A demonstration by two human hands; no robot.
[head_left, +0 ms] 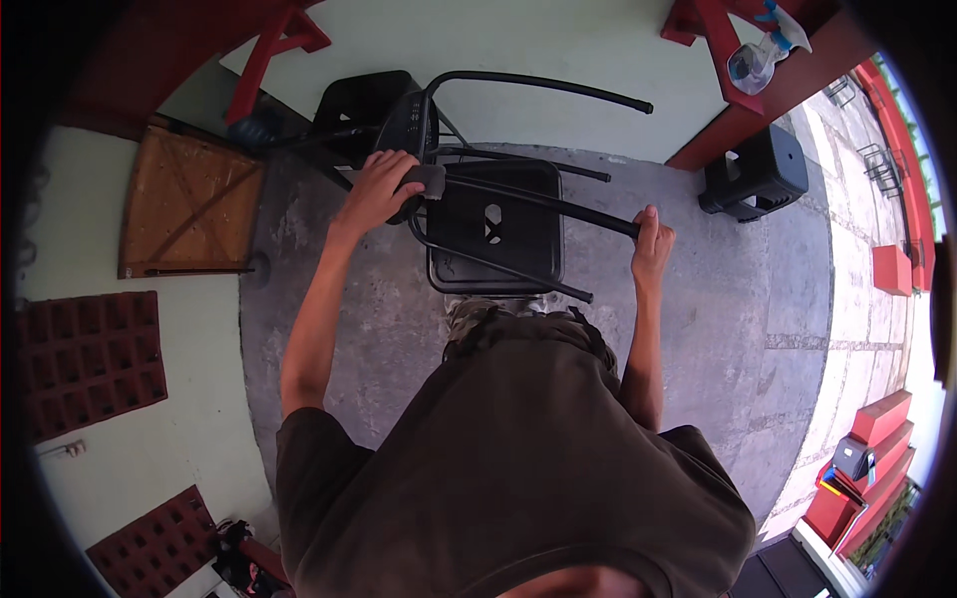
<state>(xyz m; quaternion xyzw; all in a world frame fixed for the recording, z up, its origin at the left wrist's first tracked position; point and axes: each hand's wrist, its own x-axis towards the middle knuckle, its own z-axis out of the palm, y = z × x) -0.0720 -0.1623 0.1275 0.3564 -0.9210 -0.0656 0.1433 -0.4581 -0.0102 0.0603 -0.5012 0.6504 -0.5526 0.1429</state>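
Note:
A black tubular metal chair (538, 84) lies tipped over, its legs pointing to the right, across a black plastic stool (462, 214) in front of me. My left hand (377, 189) is closed on a folded dark grey strip (429, 180), like sandpaper, which wraps one leg close to the seat. Around the far end of that same leg (558, 206) my right hand (652, 242) is clasped, its thumb lying along the tube. The chair's dark back or seat panel (404, 125) is partly hidden behind my left hand and the tubes.
Another black stool (763, 174) stands on the grey concrete floor (718, 289) to the right. A spray bottle (763, 60) rests on a red wooden bracket (733, 75) at the far right. A brown wooden panel (189, 204) is by the left wall; dark furniture (364, 100) stands behind the chair.

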